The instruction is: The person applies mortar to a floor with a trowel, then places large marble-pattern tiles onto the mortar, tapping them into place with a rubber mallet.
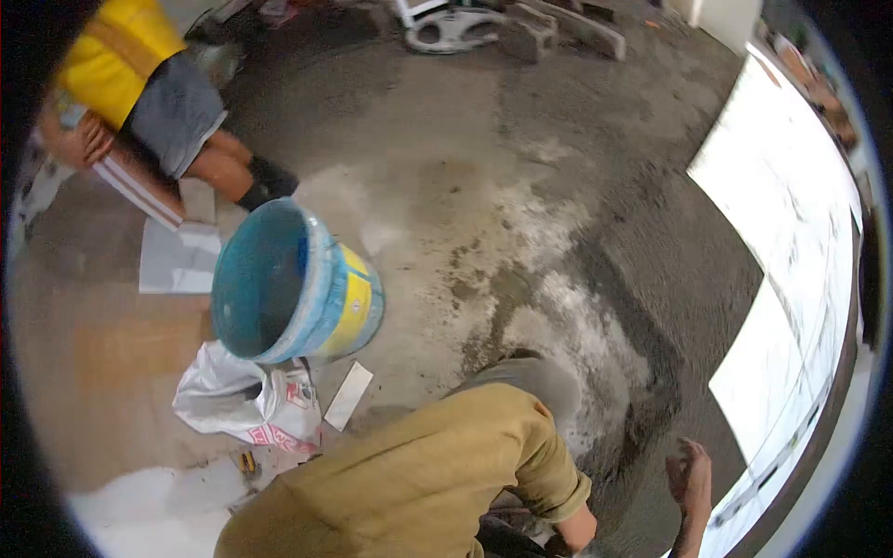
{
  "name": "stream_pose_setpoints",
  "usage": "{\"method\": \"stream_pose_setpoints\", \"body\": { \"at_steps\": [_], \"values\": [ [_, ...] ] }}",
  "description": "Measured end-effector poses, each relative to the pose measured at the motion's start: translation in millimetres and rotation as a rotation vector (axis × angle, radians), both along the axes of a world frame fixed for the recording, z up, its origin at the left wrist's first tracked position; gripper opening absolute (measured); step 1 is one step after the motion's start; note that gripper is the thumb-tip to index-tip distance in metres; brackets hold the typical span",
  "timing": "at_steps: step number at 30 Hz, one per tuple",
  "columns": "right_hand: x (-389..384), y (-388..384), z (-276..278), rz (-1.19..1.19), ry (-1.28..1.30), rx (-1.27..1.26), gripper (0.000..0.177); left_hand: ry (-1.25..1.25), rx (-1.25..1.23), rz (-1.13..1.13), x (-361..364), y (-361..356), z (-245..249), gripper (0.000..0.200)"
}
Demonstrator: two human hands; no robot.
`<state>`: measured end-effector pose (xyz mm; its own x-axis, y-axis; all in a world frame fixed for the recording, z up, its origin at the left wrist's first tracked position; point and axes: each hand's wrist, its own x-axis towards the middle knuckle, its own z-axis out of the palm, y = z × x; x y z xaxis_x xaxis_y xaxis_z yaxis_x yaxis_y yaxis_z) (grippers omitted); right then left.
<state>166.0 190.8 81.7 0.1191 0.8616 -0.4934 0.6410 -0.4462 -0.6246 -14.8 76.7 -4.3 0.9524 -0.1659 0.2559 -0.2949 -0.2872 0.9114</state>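
My right hand (689, 476) reaches in from the bottom right, above the rough grey mortar bed (642, 521). Its fingers are loosely bent and apart, with nothing seen in them. Large pale marble-look tiles (772, 195) lie to its right. My left hand is out of view. Just left of my hand, a co-worker in a tan shirt (400, 465) bends low; this person's forearm (579, 528) points down and the hand is hidden. White powder (586, 325) is scattered over the mortar ahead of the co-worker.
A blue bucket (363, 316) stands at left beside a white sack (246, 395), a narrow tile strip (349, 395) and pliers (248, 463). Another person in a yellow top (121, 56) is at the upper left, near a white tile (177, 260). Blocks (567, 28) lie at the back.
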Motion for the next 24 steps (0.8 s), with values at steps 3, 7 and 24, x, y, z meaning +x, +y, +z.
{"method": "stream_pose_setpoints", "body": {
  "at_steps": [3,7,24],
  "values": [
    [-64.4,51.4,31.2,0.301,-0.124,-0.002,0.034,0.009,0.025,0.159,-1.0,19.8,21.6,0.022],
    [-143.6,81.3,33.9,0.714,-0.004,0.268,0.025,0.016,0.021,0.384,-0.6,39.4,58.2,0.022],
    [-256.8,-54.7,16.0,0.444,0.243,-0.445,0.037,-0.32,-0.396,0.542,-15.6,-54.9,216.0,0.027]
  ]
}}
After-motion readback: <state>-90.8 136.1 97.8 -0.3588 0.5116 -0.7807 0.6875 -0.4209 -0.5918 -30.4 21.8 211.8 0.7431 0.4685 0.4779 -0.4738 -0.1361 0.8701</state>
